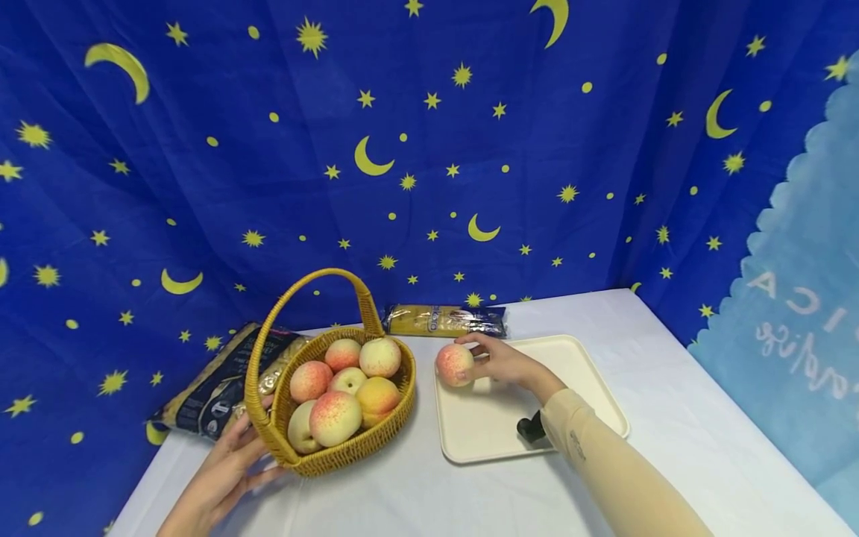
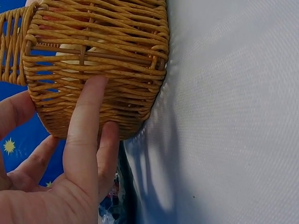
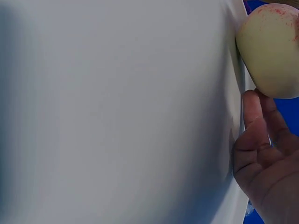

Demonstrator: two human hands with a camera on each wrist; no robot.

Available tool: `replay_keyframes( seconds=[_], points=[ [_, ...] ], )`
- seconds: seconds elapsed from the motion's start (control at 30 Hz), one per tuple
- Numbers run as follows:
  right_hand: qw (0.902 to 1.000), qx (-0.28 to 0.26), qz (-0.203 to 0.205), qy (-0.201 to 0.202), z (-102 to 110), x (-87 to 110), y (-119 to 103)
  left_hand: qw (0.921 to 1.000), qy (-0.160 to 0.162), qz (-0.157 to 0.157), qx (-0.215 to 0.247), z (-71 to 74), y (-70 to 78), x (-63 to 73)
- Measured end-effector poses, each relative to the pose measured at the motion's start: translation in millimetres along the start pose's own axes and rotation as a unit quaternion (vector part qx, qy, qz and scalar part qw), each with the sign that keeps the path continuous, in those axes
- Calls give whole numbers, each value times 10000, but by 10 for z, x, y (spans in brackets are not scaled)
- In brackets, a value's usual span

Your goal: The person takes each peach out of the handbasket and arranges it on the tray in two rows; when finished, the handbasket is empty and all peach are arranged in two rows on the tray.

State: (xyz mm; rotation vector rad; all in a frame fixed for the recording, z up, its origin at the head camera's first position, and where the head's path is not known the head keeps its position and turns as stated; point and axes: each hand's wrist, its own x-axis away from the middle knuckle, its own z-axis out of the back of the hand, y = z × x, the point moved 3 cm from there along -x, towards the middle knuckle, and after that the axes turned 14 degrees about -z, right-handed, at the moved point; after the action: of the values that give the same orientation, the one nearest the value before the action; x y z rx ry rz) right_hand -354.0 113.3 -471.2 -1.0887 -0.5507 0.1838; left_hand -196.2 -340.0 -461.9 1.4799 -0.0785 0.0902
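Wicker basket [image 1: 349, 453]: lower frame, left of centre in the head view, handle up, seven peaches [image 1: 335, 418] heaped inside.
Left hand [image 1: 230, 468]: released, fingers spread, fingertips against the basket's side.
Right hand [image 1: 505, 362]: grasping a single peach [image 1: 452, 363] by thumb and fingers.
Single peach's place: at the tray's upper-left corner; contact unclear.
Cream tray [image 1: 483, 421]: lower frame, right of centre.

Pink-speckled peach [image 1: 452, 364] at tray edge [image 1: 439, 425], upright wicker basket [image 1: 365, 446] of peaches [image 1: 335, 419]
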Motion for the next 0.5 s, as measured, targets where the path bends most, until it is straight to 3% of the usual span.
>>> replay_keyframes(
  seconds=[0.27, 0.5],
  points=[
    [9998, -117, -99, -92, -26, -17, -2, 10000, 11, 43, 7, 10, 4, -1],
    [9998, 130, -139, 83, 5, -3, -11, 9999, 86, 90, -67, 5, 12, -24]
  ],
)
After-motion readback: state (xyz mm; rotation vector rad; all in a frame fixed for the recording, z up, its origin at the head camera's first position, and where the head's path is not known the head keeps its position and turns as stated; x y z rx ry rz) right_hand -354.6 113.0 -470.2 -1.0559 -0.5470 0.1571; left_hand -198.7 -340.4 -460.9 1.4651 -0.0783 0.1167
